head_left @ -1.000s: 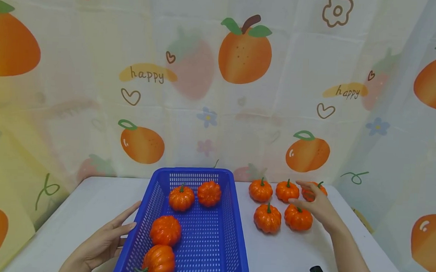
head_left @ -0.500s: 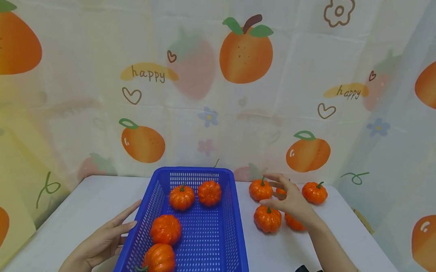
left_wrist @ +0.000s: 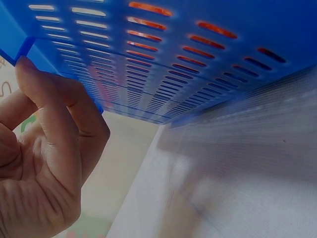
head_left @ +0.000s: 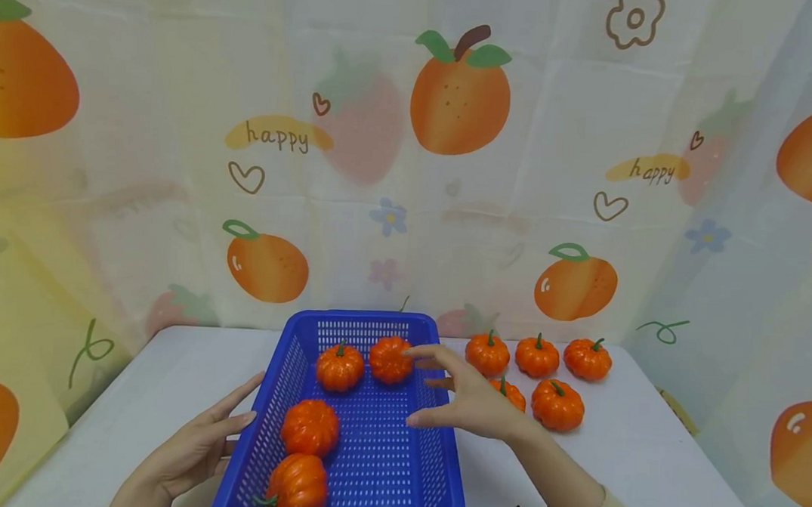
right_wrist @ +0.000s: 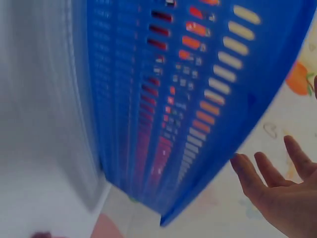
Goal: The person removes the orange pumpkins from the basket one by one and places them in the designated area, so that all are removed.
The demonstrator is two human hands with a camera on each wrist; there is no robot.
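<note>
A blue perforated plastic basket stands on the white table with several orange pumpkins in it. My left hand rests on its left rim, fingers and thumb relaxed against the edge; the left wrist view shows these fingertips at the rim. My right hand reaches over the right rim with fingers spread and holds nothing. Its fingertips overlap the edge of the back right pumpkin in the head view. In the right wrist view the right hand is beside the basket's upper edge.
Several more pumpkins, one of them at the far right, sit in two rows on the table right of the basket. My right forearm partly covers the front left one. A fruit-print curtain hangs behind the table.
My right hand has moved left from over the loose pumpkins to the basket's right side, its fingers still spread. The left hand, basket and pumpkins have stayed in place.
</note>
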